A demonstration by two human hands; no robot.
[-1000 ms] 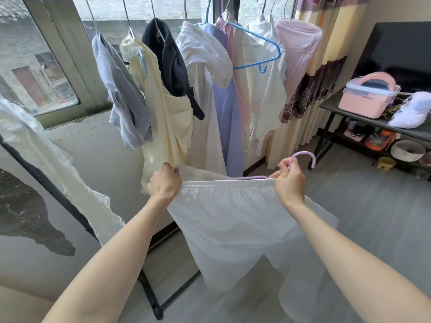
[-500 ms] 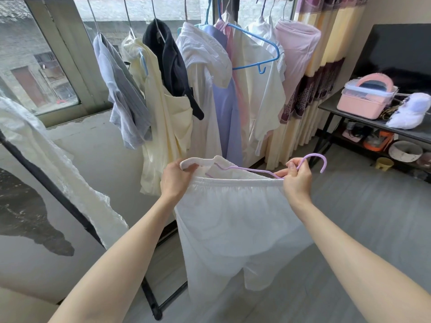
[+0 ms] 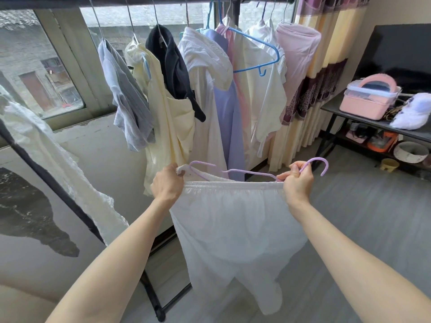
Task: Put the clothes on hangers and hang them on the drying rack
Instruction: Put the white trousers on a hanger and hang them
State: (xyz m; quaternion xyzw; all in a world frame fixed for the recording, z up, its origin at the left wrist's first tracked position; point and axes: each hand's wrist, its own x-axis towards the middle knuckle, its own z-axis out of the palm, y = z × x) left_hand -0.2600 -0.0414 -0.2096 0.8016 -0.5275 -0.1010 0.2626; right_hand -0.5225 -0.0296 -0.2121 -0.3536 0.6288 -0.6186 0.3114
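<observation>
White shorts [image 3: 235, 231] — elastic-waisted, held up in mid-air in front of the drying rack [image 3: 163, 1], waistband stretched level between two hands, legs hanging free above the floor [image 3: 363, 206]. Left hand [image 3: 166, 184]: fingers curled round the left end of the waistband, gripping it together with the near end of the hanger. Right hand [image 3: 297, 180]: fingers pinching the right end of the waistband and the neck of the lilac hanger [image 3: 238, 170], whose hook [image 3: 323, 163] juts up and to the right past the knuckles. The hanger's wire runs just above and behind the waistband, its left shoulder tucked inside the cloth. Rack rail across the top edge of the view, already carrying a row of garments on hangers — grey top [image 3: 123, 96], cream dress [image 3: 168, 122], black piece [image 3: 175, 75], white shirt [image 3: 205, 89], lavender garment [image 3: 227, 127], second white shirt [image 3: 263, 94], pink fabric [image 3: 297, 57]; one blue hanger [image 3: 258, 54] hangs bare in front of them. White lacy cloth [image 3: 58, 169] draped over the rack's slanted left strut. Patterned curtain [image 3: 326, 73] to the right of the rack. Tabletop [image 3: 335, 108] at far right bears a pink lidded box [image 3: 368, 99] and a white cap [image 3: 412, 111], just beside each other.
</observation>
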